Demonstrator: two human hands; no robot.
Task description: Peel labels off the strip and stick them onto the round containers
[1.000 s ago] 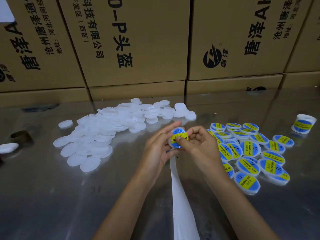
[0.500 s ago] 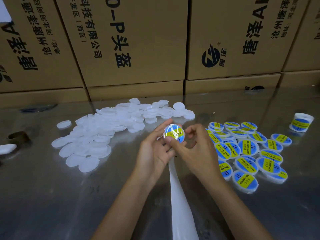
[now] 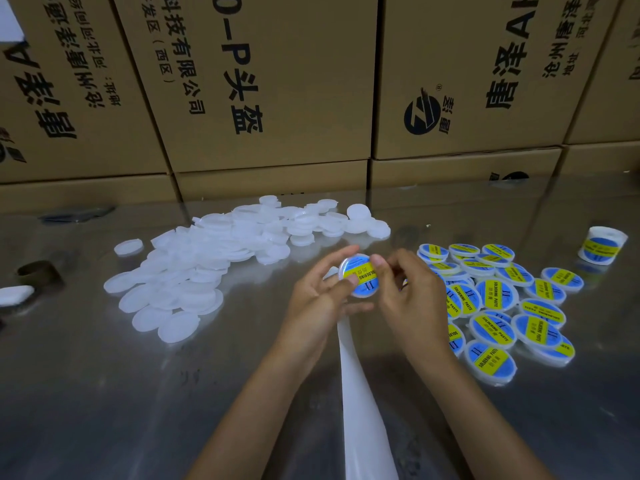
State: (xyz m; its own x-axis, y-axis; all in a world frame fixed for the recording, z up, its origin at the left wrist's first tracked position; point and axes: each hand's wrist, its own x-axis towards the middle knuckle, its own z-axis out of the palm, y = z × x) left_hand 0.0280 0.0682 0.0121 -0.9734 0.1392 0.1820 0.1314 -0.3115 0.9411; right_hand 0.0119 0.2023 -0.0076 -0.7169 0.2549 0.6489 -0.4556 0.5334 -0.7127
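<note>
A round white container (image 3: 360, 276) with a blue and yellow label on its face is held up between both hands above the table. My left hand (image 3: 320, 299) grips its left edge, thumb on the label. My right hand (image 3: 408, 292) pinches its right edge with thumb and fingers. The white backing strip (image 3: 360, 403) runs from under my hands down to the bottom edge. A heap of unlabelled white containers (image 3: 214, 258) lies to the left. Several labelled containers (image 3: 498, 306) lie to the right.
A roll of labels (image 3: 601, 245) stands at the far right of the shiny metal table (image 3: 138, 393). Cardboard boxes (image 3: 277, 98) wall off the back. A dark ring (image 3: 38, 271) and a white piece (image 3: 14, 294) sit at the left edge.
The labelled container has turned more face-up between my hands and shifted slightly right. My right fingers moved from pressing on the label to its right edge.
</note>
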